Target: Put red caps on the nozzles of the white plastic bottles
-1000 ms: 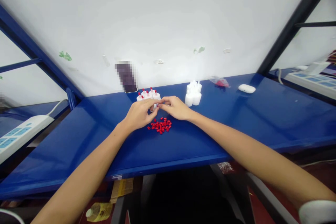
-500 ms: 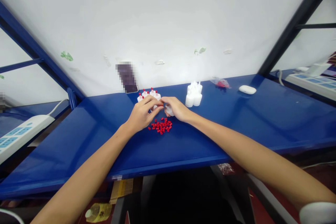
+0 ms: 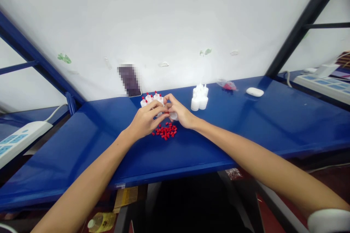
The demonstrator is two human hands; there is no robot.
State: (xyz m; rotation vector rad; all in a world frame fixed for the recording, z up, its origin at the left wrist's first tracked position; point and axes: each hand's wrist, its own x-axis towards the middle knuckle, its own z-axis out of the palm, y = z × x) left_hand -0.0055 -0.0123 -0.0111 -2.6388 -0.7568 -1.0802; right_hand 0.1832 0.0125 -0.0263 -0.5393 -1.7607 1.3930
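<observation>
My right hand (image 3: 182, 113) is closed around a small white bottle (image 3: 174, 116), which lies tilted and is partly hidden by the fingers. Fingertips of my left hand (image 3: 149, 118) pinch a small red cap (image 3: 166, 112) against the bottle's tip; the exact fit cannot be made out. Just below both hands lies a loose pile of red caps (image 3: 165, 131) on the blue table. Behind my left hand stand several white bottles with red caps on their tips (image 3: 143, 103). To the right, a cluster of uncapped white bottles (image 3: 199, 99) stands upright.
A phone (image 3: 130, 80) leans on the wall at the back of the blue table (image 3: 213, 145). At the back right are a clear bag with red pieces (image 3: 229, 86) and a white oval case (image 3: 255, 91). Power strips (image 3: 22, 136) sit beyond the table's left and right ends.
My hands have come closer together, and the left fingertips now meet the bottle's tip. The bottle has turned in my right hand. The whole view has shifted slightly.
</observation>
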